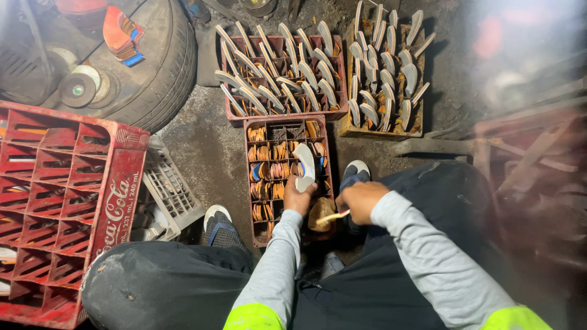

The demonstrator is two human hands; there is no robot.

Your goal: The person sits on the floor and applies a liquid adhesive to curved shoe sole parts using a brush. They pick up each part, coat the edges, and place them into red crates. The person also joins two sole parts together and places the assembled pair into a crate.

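My left hand (297,198) grips a white curved shoe-sole piece (305,166) and holds it upright over the nearest red crate (257,226). My right hand (361,200) is closed on a thin brush-like stick (333,216), its tip pointing left toward a tan glue-stained pot (320,214) that sits between my hands. The nearest crate's compartments hold several orange and tan pieces. Both sleeves are grey with yellow-green bands near the elbows.
Two further crates (282,116) (384,129) beyond hold several upright white sole pieces. A large empty red bottle crate (61,208) stands at left beside a white plastic basket (171,189). A tyre (165,67) lies at the top left. My feet (217,219) (356,172) flank the nearest crate.
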